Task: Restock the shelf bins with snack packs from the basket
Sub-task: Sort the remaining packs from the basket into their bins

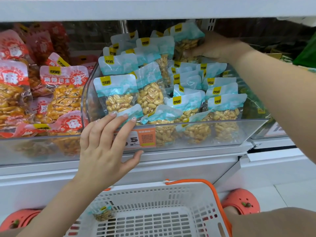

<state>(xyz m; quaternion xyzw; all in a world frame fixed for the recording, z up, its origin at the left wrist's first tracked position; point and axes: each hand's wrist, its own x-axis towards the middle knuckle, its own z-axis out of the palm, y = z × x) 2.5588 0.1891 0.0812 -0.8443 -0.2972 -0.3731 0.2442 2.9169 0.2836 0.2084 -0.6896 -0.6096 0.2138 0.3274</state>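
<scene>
Pressing flat on a teal-topped peanut pack (131, 112), the straight fingers (118, 124) of the left hand (104, 147) reach over the front wall of the clear bin (253, 127), with the thumb spread out along the white shelf edge (188, 154) below. At the back right of the same bin, the right hand (217, 47) curls its fingers around another teal pack (187, 41), holding it upright above the packs already there. This bin is crowded with teal peanut packs (222, 103), most standing on end in rough rows, a few lying tilted at the front. An orange and white price label (136, 139) sits on the bin's front wall, partly covered by the left hand. Just to the left, a second clear bin (34, 149) holds red-topped packs (63, 86) of orange-coloured nuts. Below the shelf, a white basket (171, 199) with an orange handle (213, 190) stands on the floor between two coral clogs (242, 202); one teal snack pack (102, 213) lies against its left inner wall.
</scene>
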